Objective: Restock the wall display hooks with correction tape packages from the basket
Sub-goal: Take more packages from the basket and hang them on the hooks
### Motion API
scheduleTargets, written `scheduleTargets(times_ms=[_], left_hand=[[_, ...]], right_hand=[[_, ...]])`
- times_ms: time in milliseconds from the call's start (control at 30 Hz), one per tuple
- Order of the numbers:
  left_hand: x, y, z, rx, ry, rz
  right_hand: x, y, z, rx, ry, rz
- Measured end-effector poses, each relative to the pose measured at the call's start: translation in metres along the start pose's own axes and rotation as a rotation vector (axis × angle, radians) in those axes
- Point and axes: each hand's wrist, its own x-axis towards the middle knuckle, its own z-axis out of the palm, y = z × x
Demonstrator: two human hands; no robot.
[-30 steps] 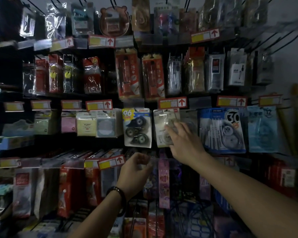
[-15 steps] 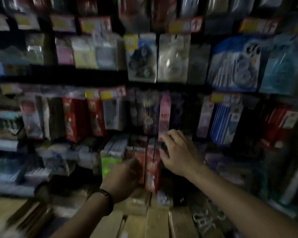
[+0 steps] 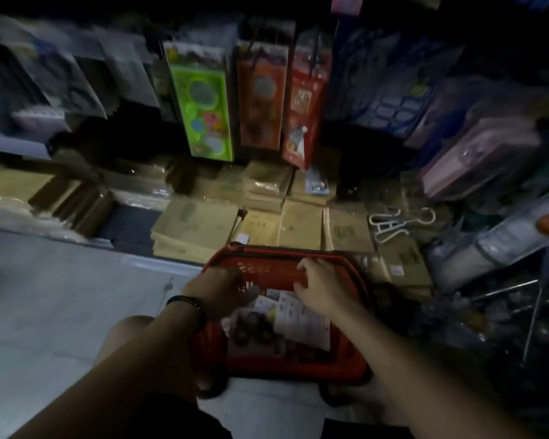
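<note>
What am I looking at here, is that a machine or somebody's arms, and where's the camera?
No machine: these are a person's two bare arms. The camera sits on that person's head and looks down, so you see what they see. Both hands reach into a red plastic shopping basket standing on the pale floor. The left hand, wearing a dark wristband, is at its left side; the right hand is over the middle. Inside lie white-carded correction tape packages. The picture is dark and blurred, so I cannot tell whether the fingers hold anything.
</note>
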Motion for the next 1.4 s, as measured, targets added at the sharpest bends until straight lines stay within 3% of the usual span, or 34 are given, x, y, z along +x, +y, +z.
scheduleTargets(times_ms=[233,400,467,633,700,967,1167,1400], left_hand=[[0.058,-0.02,0.065,-0.072,-0.239,-0.035],[0.077,-0.013,0.076,-0.049,-0.341,0.011],[0.083,-0.015,0.078,-0.05,-0.332,0.009],[0.092,-0.016,0.078,-0.073,-0.398,0.046],[0.091,-0.013,0.075,-0.064,-0.414,0.073],[0.099,-0.019,0.09,0.0,-0.442,0.059],[0.099,-0.016,0.091,0.003,-0.474,0.086],[0.098,-0.002,0.078,0.005,-0.518,0.058]], right_hand=[[0.038,0.069,0.151,0.035,-0.376,0.239],[0.069,0.092,0.203,-0.095,-0.45,0.168],[0.082,0.094,0.216,-0.117,-0.451,0.179],[0.102,0.083,0.221,-0.403,-0.448,-0.022],[0.105,0.089,0.23,-0.377,-0.441,0.007],[0.086,0.131,0.244,-0.294,-0.116,0.175],[0.07,0.16,0.253,-0.098,-0.127,0.389],[0.061,0.125,0.192,-0.029,-0.077,0.417]])
